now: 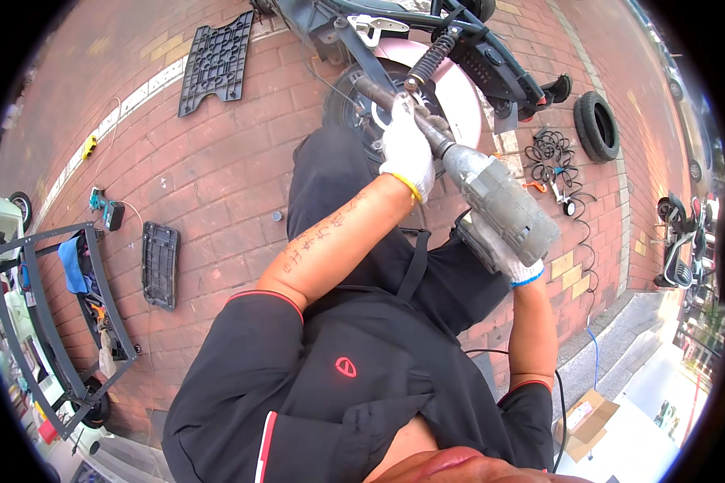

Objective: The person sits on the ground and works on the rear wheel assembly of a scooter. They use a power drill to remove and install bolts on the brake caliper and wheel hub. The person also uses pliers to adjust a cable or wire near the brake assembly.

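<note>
A grey, worn impact wrench [503, 197] with a long socket extension [373, 92] lies across the view above my knees. My left hand [407, 143], in a white knit glove with a yellow cuff, is closed round the extension near the tool's nose. At the handle end, my right hand [503, 253], gloved in white with a blue cuff, grips the tool; its fingers are partly hidden by the tool body. The extension's tip points at the scooter's wheel [354, 109]; whether it touches anything there, I cannot tell. A black coil shock absorber [435, 58] and pink fender [463, 105] stand beside it.
A black plastic panel [216, 66] and a smaller black tray [161, 266] lie on the brick paving. A teal cordless drill [105, 209] is at left, near a metal rack [44, 322]. At right are a loose tyre [596, 126], a coiled black hose [552, 157] and a cardboard box [588, 423].
</note>
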### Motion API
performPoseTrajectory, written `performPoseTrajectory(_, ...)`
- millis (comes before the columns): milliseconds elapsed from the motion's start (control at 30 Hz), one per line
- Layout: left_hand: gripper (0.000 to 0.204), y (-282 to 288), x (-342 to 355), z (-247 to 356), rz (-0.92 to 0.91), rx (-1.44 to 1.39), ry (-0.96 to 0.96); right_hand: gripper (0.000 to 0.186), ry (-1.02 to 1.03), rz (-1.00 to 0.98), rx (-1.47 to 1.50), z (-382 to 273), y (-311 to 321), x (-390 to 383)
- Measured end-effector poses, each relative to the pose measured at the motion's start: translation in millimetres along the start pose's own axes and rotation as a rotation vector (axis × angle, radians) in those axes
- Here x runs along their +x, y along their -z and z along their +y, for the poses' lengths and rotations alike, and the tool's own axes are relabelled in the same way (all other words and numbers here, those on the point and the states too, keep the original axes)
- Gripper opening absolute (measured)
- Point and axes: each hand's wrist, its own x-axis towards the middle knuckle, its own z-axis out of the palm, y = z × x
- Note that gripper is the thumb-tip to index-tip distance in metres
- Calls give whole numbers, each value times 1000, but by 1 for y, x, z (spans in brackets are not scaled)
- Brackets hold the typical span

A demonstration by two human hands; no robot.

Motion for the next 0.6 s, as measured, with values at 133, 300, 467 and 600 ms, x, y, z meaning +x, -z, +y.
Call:
performPoseTrajectory(133, 35, 30, 50, -26, -25, 23, 38, 53, -88, 3, 89, -5, 5, 27)
performPoseTrajectory(300, 67, 38, 85, -57, -29, -27, 248, 48, -113, -23, -168, -45, 19, 73)
performPoseTrajectory(467, 47, 34, 93, -53, -102, -218, 359, 45, -273, -66, -261, -68, 29, 98)
performPoseTrajectory(600, 41, 12, 73, -36, -98, -327, 399, 47, -298, -115, -367, -88, 33, 116)
